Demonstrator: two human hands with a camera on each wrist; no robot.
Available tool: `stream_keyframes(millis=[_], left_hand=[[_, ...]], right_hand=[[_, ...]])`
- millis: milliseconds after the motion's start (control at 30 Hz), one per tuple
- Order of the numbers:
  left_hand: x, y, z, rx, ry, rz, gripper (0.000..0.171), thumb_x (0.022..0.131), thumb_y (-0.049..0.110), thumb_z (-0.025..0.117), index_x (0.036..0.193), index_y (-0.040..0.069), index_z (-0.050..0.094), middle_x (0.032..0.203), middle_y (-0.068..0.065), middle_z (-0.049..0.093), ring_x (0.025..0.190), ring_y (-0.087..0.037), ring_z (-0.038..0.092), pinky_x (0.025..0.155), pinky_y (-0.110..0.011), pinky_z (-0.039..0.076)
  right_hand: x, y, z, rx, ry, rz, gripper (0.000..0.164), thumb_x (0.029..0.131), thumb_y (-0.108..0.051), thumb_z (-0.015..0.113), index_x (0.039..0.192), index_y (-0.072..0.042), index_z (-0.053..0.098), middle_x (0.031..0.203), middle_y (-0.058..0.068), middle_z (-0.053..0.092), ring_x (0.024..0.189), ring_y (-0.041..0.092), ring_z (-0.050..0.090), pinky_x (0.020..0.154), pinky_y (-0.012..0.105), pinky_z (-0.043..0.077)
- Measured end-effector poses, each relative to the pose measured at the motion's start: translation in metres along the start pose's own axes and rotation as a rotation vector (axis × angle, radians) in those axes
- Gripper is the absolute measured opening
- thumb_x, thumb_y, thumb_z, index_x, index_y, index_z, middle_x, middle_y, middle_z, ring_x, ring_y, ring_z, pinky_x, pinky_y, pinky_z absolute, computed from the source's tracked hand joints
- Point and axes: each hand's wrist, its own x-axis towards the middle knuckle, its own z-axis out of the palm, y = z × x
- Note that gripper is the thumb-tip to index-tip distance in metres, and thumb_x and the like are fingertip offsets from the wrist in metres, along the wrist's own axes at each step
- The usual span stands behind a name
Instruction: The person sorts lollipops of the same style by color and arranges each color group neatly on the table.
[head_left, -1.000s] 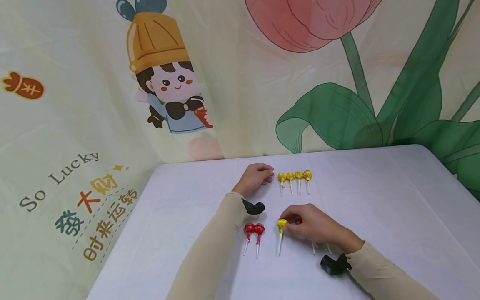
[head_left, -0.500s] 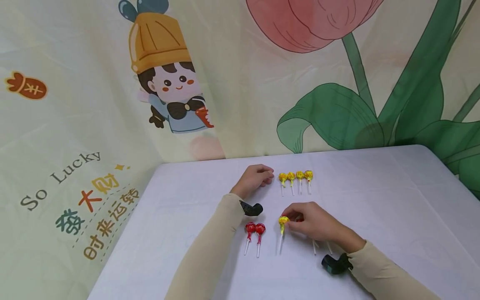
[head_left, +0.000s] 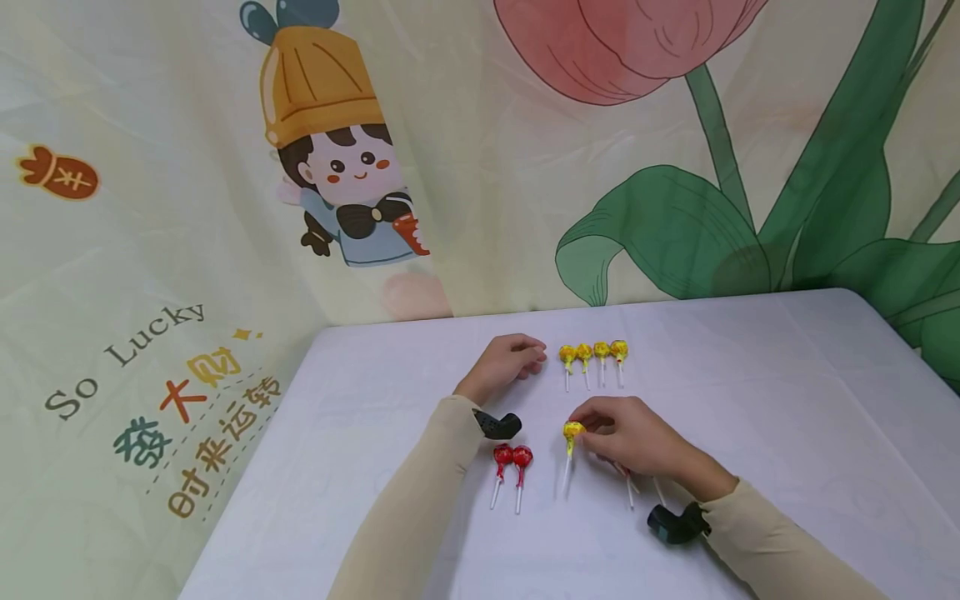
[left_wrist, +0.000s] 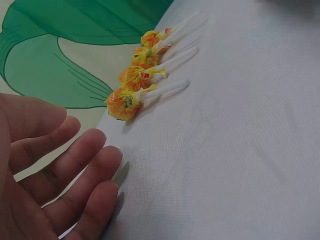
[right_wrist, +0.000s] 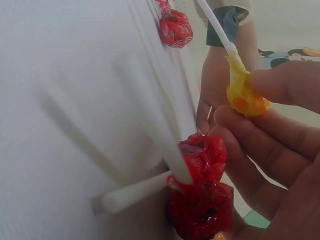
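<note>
My right hand (head_left: 637,433) pinches a yellow-wrapped lollipop (head_left: 573,431) by its head between thumb and fingers, its white stick pointing down. In the right wrist view this lollipop (right_wrist: 245,95) looks lifted off the table. Red lollipops (right_wrist: 202,195) lie under that hand, mostly hidden from the head view except for their sticks. My left hand (head_left: 502,367) rests on the table with loosely bent fingers, holding nothing. Just right of it lies a row of several yellow lollipops (head_left: 602,348), also visible in the left wrist view as yellow lollipops (left_wrist: 135,77), apart from the fingertips.
Two red lollipops (head_left: 512,455) lie side by side below the left wrist. A white cloth covers the table (head_left: 787,400). Behind it hangs a printed backdrop (head_left: 480,167) that meets the table's far edge. Black cameras (head_left: 677,523) are strapped to both wrists.
My right hand has moved slightly away from me, raising the yellow lollipop, and more of the sticks beneath shows. The left hand has shifted slightly toward me, still beside the yellow row.
</note>
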Motion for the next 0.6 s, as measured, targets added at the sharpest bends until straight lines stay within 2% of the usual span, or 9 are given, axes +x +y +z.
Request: stream_keyframes(millis=[233,600], left_hand=[[-0.008,0.001,-0.002,-0.006,-0.004,-0.004,0.031,0.102,0.032,0.060,0.123,0.011,0.068,0.108,-0.002,0.071,0.094,-0.021,0.064,0.083,-0.030,0.054],[-0.020,-0.002,-0.002,-0.021,0.004,0.004,0.031,0.102,0.032,0.060,0.124,0.011,0.069,0.108,-0.002,0.071,0.095,-0.020,0.065,0.083,-0.032,0.053]], right_hand=[[0.000,0.002,-0.005,-0.001,0.022,-0.045,0.020,0.092,-0.016,0.069,0.112,-0.016,0.071,0.104,-0.005,0.068,0.096,0.014,0.064,0.089,0.038,0.055],[-0.001,0.002,-0.011,0.018,0.059,-0.003,0.021,0.092,-0.020,0.071,0.113,-0.018,0.072,0.103,-0.005,0.068,0.098,0.015,0.064,0.090,0.038,0.054]])
